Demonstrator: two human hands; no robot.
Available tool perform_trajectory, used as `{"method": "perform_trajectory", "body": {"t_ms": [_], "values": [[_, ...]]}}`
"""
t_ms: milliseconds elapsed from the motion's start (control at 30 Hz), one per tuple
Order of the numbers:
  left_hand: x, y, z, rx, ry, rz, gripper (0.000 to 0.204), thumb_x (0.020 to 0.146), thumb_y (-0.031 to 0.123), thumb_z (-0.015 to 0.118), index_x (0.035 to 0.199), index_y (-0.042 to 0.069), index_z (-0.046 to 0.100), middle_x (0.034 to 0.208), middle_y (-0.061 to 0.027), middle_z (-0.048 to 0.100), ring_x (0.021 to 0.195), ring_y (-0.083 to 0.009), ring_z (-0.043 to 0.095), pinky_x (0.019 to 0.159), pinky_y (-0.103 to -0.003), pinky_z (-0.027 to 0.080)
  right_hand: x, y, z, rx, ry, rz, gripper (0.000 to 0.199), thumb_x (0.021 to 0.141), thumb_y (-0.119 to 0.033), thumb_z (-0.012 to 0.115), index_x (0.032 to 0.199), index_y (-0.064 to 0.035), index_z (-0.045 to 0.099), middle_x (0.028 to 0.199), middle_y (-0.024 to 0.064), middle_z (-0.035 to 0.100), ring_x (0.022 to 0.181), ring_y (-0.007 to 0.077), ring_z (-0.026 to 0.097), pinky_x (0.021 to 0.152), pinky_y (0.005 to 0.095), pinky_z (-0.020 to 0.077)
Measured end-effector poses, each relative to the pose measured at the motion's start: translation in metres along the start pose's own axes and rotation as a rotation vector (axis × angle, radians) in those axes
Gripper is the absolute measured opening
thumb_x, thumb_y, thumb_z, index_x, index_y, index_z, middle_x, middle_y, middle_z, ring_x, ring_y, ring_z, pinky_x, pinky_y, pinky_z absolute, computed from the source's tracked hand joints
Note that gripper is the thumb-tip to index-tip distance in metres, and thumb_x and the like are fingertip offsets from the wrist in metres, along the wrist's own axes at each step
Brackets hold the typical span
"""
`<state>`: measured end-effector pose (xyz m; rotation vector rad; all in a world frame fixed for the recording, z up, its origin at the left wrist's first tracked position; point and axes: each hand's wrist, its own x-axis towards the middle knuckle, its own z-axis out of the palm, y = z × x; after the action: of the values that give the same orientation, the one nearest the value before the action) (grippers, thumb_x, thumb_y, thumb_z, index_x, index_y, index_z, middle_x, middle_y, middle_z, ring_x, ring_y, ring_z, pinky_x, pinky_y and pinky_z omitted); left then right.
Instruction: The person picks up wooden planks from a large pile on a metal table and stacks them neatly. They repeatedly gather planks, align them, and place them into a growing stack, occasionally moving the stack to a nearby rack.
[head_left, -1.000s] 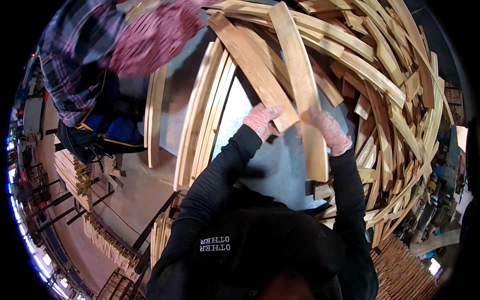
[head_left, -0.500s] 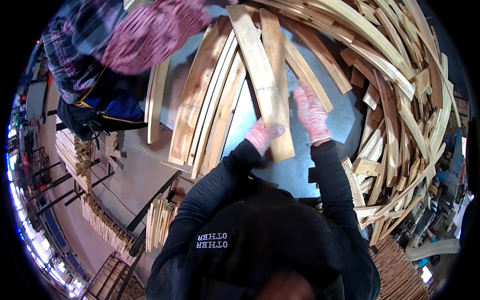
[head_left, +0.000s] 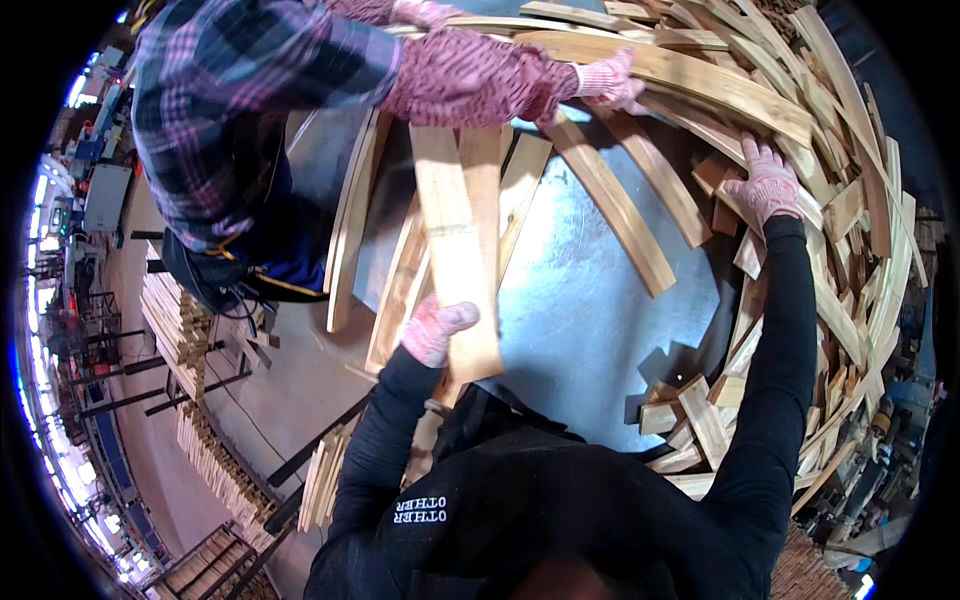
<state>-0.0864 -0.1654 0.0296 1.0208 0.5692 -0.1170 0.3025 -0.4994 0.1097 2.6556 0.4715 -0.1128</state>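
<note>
My left hand [head_left: 432, 332], in a pink and white knit glove, grips the near end of a long pale wooden board [head_left: 448, 225], thumb on top. That board lies over another board [head_left: 482, 190], close to my body. My right hand [head_left: 768, 185], gloved alike, reaches out to the heap at the right. Its fingers are stretched out over the boards there, touching one; whether it presses on it I cannot tell. Across the table a co-worker's gloved hand [head_left: 608, 80] rests on a long curved-looking board [head_left: 700, 75].
The boards lie on a shiny metal table [head_left: 590, 340]. A large tangled heap of boards [head_left: 845, 215] rings its right side, with short offcuts [head_left: 705, 420] nearby. A co-worker in a plaid shirt [head_left: 250, 80] leans in from the left. Stacked wood [head_left: 175, 320] stands on the floor beyond.
My left hand has moved left with the board's near end. My right hand has gone from beside the boards to the heap. The co-worker's arm now stretches across the far side.
</note>
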Motion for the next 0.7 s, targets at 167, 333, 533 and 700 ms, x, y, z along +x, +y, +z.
{"method": "perform_trajectory", "body": {"t_ms": [167,333,533,700], "values": [[0.026,0.056,-0.034,0.342,0.085,0.182,0.031,0.081,0.014,0.068,0.108,0.000,0.061,0.092,-0.0058,0.067,0.081,-0.0161,0.064,0.076,-0.030,0.053,0.014,-0.004,0.023,-0.016,0.119,0.058,0.068,0.077,-0.029,0.073,0.137,-0.0123,0.045,0.130,0.0143,0.055,0.121,0.0322,0.054,0.102,0.0454,0.0418],[0.080,0.099,-0.067,0.247,0.191,0.026,0.032,0.085,0.015,0.067,0.113,0.002,0.062,0.099,-0.0093,0.068,0.088,-0.0218,0.067,0.078,-0.039,0.056,0.001,-0.023,0.016,-0.043,0.142,0.054,0.035,0.088,-0.017,0.053,0.123,-0.0082,0.054,0.119,0.0169,0.062,0.110,0.0341,0.062,0.092,0.0442,0.0494],[0.129,0.126,-0.034,0.304,0.148,0.228,0.025,0.081,0.013,0.067,0.103,-0.001,0.066,0.091,-0.0090,0.068,0.083,-0.0204,0.066,0.074,-0.035,0.055,-0.041,-0.066,0.005,0.134,0.045,0.064,0.046,0.085,-0.041,0.064,0.114,-0.0072,0.052,0.101,0.0208,0.064,0.091,0.0382,0.066,0.078,0.0491,0.0529],[0.238,0.173,-0.041,1.011,0.363,0.227,0.032,0.077,0.021,0.071,0.102,0.001,0.067,0.091,-0.0107,0.072,0.078,-0.0212,0.068,0.074,-0.033,0.054,-0.094,-0.145,0.036,0.470,-0.281,0.093,0.097,0.066,-0.052,0.080,0.137,-0.0022,0.036,0.115,0.0226,0.059,0.106,0.0369,0.060,0.087,0.0464,0.0490]]}}
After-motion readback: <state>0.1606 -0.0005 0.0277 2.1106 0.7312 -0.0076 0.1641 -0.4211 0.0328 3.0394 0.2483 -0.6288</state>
